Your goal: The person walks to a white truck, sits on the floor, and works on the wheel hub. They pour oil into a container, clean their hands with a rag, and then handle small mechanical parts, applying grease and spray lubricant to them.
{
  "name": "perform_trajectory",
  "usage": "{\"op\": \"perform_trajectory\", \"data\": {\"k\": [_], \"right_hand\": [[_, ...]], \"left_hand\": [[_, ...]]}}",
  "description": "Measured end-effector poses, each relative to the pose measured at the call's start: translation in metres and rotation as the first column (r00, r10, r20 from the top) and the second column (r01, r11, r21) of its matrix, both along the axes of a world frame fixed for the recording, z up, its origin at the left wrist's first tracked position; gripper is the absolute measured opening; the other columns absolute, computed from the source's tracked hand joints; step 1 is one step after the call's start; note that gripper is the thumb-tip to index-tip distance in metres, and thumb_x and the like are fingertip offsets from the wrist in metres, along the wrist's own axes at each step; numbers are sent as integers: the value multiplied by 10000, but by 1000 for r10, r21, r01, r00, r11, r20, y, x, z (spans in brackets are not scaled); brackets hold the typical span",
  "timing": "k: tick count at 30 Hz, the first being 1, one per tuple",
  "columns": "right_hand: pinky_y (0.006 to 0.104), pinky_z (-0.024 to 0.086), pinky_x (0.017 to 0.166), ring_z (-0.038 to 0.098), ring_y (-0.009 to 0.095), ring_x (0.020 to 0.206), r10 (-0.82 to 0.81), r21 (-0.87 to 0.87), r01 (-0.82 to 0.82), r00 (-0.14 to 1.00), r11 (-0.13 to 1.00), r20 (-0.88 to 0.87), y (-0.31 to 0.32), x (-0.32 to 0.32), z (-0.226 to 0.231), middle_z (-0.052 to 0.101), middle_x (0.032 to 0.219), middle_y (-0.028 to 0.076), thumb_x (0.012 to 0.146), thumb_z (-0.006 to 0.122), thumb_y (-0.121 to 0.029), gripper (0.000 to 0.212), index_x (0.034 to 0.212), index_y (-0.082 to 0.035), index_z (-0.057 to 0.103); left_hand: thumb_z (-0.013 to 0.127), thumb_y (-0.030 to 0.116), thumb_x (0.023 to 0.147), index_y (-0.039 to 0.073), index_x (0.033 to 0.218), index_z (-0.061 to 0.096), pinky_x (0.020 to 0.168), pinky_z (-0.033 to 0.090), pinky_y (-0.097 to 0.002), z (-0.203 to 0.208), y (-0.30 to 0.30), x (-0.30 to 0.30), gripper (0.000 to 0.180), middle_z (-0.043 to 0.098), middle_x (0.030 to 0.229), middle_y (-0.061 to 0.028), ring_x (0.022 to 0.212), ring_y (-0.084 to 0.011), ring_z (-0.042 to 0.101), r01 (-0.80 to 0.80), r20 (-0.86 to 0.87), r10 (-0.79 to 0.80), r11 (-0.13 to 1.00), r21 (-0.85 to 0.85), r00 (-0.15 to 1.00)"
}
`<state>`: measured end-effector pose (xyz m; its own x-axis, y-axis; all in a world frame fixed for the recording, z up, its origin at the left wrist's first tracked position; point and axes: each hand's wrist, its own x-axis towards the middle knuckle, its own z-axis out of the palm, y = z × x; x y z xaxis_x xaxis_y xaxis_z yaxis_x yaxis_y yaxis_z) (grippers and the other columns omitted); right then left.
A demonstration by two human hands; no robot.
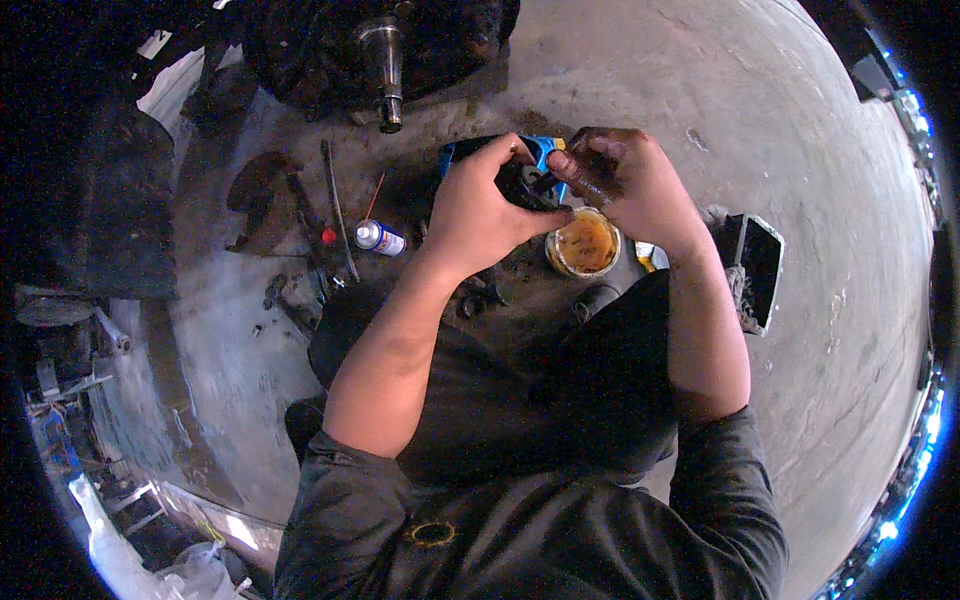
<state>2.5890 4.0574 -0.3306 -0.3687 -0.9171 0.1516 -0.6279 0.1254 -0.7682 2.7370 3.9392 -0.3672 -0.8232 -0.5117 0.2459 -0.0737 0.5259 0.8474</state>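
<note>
Head view shows a dark part [522,188] clasped in the left grip [478,207], right grip [637,187] beside it, hold unclear.

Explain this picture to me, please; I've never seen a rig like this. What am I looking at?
There is no machine arm here: a person works with two bare hands. The single view comes from a wide camera on their head, looking down, so straight edges bend near the rim. The left hand holds a small dark part. The right hand, its fingers darkly smeared, is beside it; whether it touches the part is unclear. On the concrete floor are an open tub of amber paste and a spray can. A metal shaft juts out at the top.
</note>
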Motion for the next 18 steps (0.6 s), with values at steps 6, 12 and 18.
{"op": "perform_trajectory", "data": {"k": [6,12,18], "right_hand": [[272,488,686,619,122,770,-292,-92,326,919,941,266,4,-29,-15,682,846,94,967,607,-372,431,994,55,658],[280,492,755,642,151,825,-308,-163,501,723,850,618,6,-45,-2,680,886,86,993,530,-439,490,1045,36,639],[288,479,768,600,132,827,-302,-234,587,669,775,679,1,-42,-9,673,904,69,1004,543,-352,375,980,11,637]], "left_hand": [[903,342,633,71,941,556,805,498,-368,-54,-1,-28,537,659,903,-111,860,-220,618,-77,161,63,994,83,985],[895,310,597,57,928,538,788,482,-404,-204,-11,-44,548,656,942,-148,902,-278,622,-3,386,-42,993,115,921],[898,213,519,53,1035,532,975,421,-525,-417,8,-33,652,448,1245,-291,1189,-479,447,-98,469,57,993,65,882]]}}
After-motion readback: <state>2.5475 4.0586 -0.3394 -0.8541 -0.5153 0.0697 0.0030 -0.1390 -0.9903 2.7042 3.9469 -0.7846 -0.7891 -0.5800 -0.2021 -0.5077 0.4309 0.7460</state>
